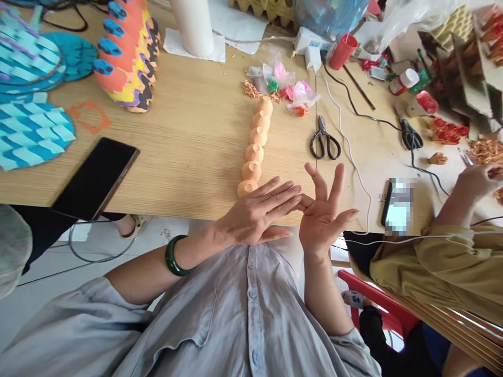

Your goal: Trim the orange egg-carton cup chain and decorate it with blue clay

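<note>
A strip of orange rounded cups point(258, 137), like a piece of egg carton, lies on the wooden table in front of me. My left hand point(255, 212), with a green bangle on its wrist, is held over the near end of the strip, fingers stretched out and nothing in it. Palm up beside it, my right hand point(321, 225) is empty with its fingers spread. The left fingertips meet some of the right hand's fingers; whether they press on them I cannot tell. Black-handled scissors point(324, 145) lie beyond my right hand.
Small bags of coloured clay-like lumps point(288, 86) sit past the strip. A dark phone point(96, 178) and a painted orange carton piece point(126, 57) are at left. At right, a co-worker's hand point(473, 183) works near a lit phone point(398, 207) and cables.
</note>
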Demonstrator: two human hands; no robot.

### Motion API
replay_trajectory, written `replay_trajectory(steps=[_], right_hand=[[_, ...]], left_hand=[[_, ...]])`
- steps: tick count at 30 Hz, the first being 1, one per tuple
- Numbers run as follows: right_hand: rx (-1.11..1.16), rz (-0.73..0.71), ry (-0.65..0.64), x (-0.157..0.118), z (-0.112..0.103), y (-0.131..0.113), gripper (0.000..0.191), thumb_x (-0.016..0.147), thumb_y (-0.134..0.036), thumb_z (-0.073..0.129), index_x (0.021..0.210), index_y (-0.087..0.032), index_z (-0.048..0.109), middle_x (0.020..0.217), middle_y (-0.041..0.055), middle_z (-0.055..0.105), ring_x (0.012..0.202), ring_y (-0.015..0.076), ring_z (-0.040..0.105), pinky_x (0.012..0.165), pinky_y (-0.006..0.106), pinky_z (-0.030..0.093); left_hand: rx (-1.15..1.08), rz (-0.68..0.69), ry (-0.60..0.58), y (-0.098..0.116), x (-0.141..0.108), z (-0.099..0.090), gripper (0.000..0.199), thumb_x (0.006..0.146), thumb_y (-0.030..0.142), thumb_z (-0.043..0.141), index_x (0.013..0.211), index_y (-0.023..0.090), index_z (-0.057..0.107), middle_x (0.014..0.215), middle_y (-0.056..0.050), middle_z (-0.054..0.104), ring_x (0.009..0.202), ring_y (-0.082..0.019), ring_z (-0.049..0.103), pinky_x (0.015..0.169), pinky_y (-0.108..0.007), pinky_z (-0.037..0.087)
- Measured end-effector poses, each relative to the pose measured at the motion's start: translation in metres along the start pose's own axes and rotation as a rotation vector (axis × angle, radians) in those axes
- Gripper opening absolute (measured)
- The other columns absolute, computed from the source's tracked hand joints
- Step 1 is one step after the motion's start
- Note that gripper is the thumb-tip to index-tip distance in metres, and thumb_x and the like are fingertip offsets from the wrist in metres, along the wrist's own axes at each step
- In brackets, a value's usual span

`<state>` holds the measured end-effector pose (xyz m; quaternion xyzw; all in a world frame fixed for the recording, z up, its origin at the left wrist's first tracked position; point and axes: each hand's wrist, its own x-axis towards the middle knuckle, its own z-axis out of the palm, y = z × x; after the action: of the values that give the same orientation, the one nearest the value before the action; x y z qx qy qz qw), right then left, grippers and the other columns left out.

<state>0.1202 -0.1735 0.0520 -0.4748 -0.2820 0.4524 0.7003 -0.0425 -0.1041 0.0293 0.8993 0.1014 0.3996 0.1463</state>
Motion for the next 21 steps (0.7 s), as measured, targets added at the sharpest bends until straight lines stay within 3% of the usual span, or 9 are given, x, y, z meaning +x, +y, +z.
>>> replay_trajectory(steps=[2,4,7,9,12,14,18,21], right_hand=[[0.007,0.047,-0.013,0.002,-0.002,0.001,0.068,0.085,-0.079,0.053,0.146,-0.049,0.05,0.149,0.0029,0.062,0.083,0.0174,0.077,0.06,0.031,0.062],[0.063,0.134,-0.045,0.004,-0.004,0.002,0.066,0.086,-0.08,0.049,0.142,-0.046,0.056,0.147,0.0032,0.064,0.088,0.0205,0.079,0.067,0.036,0.064],[0.158,0.216,-0.071,0.006,-0.004,0.002,0.063,0.087,-0.082,0.045,0.133,-0.043,0.063,0.146,0.0025,0.065,0.096,0.0244,0.079,0.084,0.048,0.064],[0.179,0.211,-0.073,0.005,-0.002,0.0,0.063,0.087,-0.083,0.044,0.132,-0.044,0.063,0.147,0.0014,0.064,0.098,0.025,0.079,0.09,0.052,0.062],[0.205,0.24,-0.093,0.005,-0.001,-0.004,0.065,0.087,-0.083,0.044,0.135,-0.043,0.061,0.148,0.0019,0.064,0.101,0.0258,0.078,0.095,0.054,0.06],[0.26,0.297,-0.123,0.005,-0.001,-0.005,0.067,0.086,-0.083,0.046,0.135,-0.04,0.061,0.149,0.0038,0.063,0.109,0.0292,0.076,0.1,0.059,0.056],[0.407,0.377,-0.174,0.007,-0.005,-0.004,0.072,0.082,-0.084,0.053,0.134,-0.036,0.063,0.153,0.0065,0.059,0.136,0.0361,0.061,0.113,0.067,0.043],[0.466,0.388,-0.208,0.007,-0.007,-0.001,0.076,0.081,-0.086,0.052,0.138,-0.037,0.06,0.154,0.0052,0.057,0.147,0.0334,0.05,0.119,0.067,0.037]], left_hand=[[-0.004,-0.024,0.002,-0.006,-0.003,0.0,0.081,0.102,0.055,0.049,0.166,0.015,0.02,0.164,-0.013,0.044,0.156,-0.026,0.037,0.133,-0.049,0.024],[-0.008,-0.053,0.157,-0.011,-0.002,-0.009,0.072,0.104,0.053,0.039,0.165,0.017,0.028,0.168,-0.006,0.036,0.157,-0.024,0.034,0.134,-0.046,0.02],[-0.038,-0.152,0.315,-0.013,0.004,-0.025,0.061,0.107,0.048,0.025,0.163,0.024,0.034,0.169,0.002,0.038,0.157,-0.026,0.036,0.134,-0.048,0.02],[-0.07,-0.189,0.321,-0.011,0.006,-0.026,0.061,0.107,0.051,0.025,0.163,0.028,0.032,0.169,0.002,0.037,0.157,-0.029,0.034,0.134,-0.052,0.018],[-0.052,-0.108,0.153,-0.009,0.001,-0.013,0.073,0.103,0.058,0.039,0.166,0.023,0.024,0.171,-0.004,0.033,0.158,-0.031,0.032,0.134,-0.053,0.018],[-0.054,-0.078,0.063,-0.012,-0.004,-0.005,0.079,0.1,0.058,0.049,0.167,0.025,0.022,0.169,-0.004,0.036,0.156,-0.03,0.037,0.134,-0.051,0.021],[-0.14,-0.284,0.25,-0.017,-0.001,-0.012,0.068,0.103,0.063,0.035,0.164,0.034,0.028,0.169,0.002,0.038,0.158,-0.032,0.032,0.134,-0.057,0.017],[-0.239,-0.302,0.338,-0.008,0.009,-0.024,0.061,0.106,0.058,0.029,0.161,0.033,0.037,0.167,0.005,0.042,0.156,-0.031,0.035,0.134,-0.054,0.019]])
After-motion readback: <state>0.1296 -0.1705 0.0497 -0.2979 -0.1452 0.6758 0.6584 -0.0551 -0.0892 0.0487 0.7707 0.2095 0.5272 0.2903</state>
